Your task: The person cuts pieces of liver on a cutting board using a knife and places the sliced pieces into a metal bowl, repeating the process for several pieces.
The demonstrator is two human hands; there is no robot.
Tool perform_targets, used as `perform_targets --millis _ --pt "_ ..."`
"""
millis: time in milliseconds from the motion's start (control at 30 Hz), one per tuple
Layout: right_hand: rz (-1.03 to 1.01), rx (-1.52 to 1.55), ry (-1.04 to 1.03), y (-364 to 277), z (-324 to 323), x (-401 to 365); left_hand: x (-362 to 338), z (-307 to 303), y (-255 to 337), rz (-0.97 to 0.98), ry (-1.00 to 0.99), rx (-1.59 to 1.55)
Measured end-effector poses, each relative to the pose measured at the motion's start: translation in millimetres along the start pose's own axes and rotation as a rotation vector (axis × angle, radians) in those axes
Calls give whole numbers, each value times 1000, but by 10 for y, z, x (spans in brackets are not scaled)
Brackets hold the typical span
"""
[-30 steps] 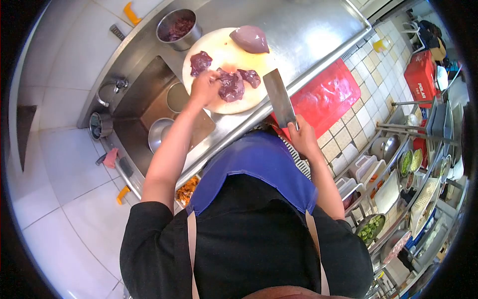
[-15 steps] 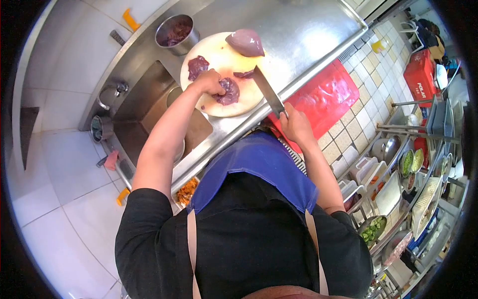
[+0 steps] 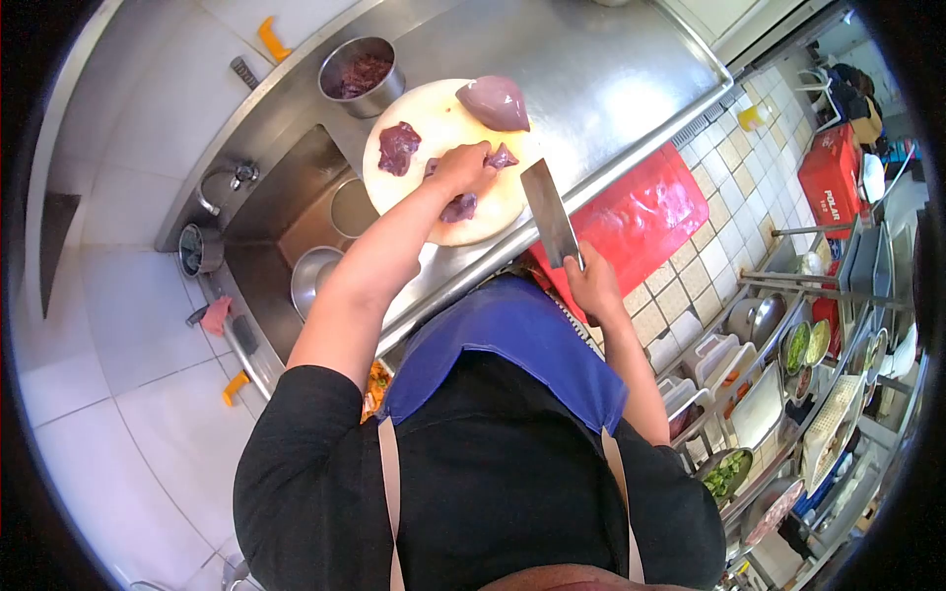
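My right hand (image 3: pixel 593 287) grips the handle of a cleaver (image 3: pixel 550 212), whose broad blade is held at the near right edge of a round white cutting board (image 3: pixel 389 202). Over the board, my left hand (image 3: pixel 465 169) has its fingers closed at a small piece of dark red liver (image 3: pixel 502 157). Beneath that hand lies a larger piece of liver (image 3: pixel 459 208), partly hidden. Another cut piece (image 3: pixel 399 148) rests on the board's left. A big smooth lobe of liver (image 3: pixel 495 103) sits at the far edge.
A metal pot (image 3: pixel 363 79) with dark red meat stands behind the board. To the left is a steel sink (image 3: pixel 286 251) with bowls and a tap (image 3: pixel 242 176). A red lid or bin (image 3: pixel 641 212) lies beyond the counter edge. Shelves with food containers (image 3: pixel 759 404) stand at right.
My left hand has moved right from the larger liver piece to the small slice. The cleaver has come off the slice, away from the board's middle, with its blade now more upright in view.
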State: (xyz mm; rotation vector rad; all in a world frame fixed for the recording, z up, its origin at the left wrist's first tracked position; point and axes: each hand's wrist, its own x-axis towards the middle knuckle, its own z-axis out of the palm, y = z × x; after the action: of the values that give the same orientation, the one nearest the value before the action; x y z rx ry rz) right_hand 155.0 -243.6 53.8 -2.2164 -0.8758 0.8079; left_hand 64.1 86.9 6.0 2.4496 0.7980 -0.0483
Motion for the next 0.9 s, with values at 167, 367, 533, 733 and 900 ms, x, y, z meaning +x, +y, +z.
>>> perform_targets --millis 167,367,533,733,900 --pt "13 90 4 162 103 -38 111 -445 -376 -144 105 -463" --pt "32 134 1 223 170 -17 -121 -1040 -976 -252 474 -212" --pt "-1 172 10 185 179 3 -275 -476 -871 -42 194 -109" --pt "63 211 -19 250 200 21 -324 -468 -547 -121 -243 277" --pt "99 308 -16 225 238 -50 -361 -335 -516 -198 -347 -564"
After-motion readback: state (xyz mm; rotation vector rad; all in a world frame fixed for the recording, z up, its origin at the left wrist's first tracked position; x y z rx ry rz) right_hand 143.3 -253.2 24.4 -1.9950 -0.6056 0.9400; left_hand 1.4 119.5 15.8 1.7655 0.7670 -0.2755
